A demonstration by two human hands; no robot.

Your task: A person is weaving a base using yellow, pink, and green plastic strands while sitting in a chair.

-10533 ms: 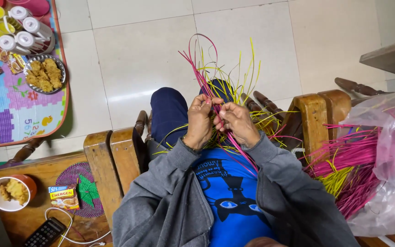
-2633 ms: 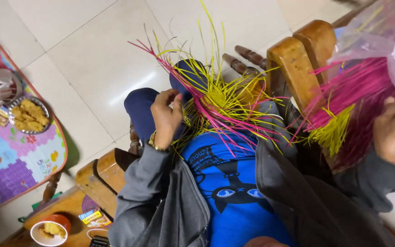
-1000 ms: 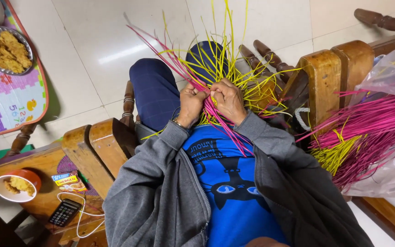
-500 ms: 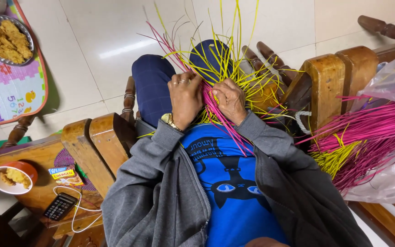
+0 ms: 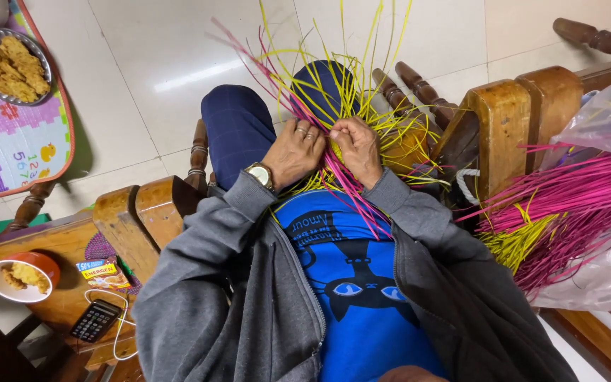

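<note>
The left hand [image 5: 293, 150] has dropped lower; both hands pinch the strips [image 5: 348, 177], right hand [image 5: 356, 145] alongside.

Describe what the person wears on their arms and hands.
Both arms are in long grey sleeves of a zip-up jacket. The left hand has a watch with a pale face on a metal band at the wrist, and rings on two fingers. The right hand shows no jewellery.

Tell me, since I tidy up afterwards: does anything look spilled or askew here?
Nothing spilled. The yellow and pink strips fan out loosely from both hands, left hand and right hand; more strips poke from the plastic bag.
</note>
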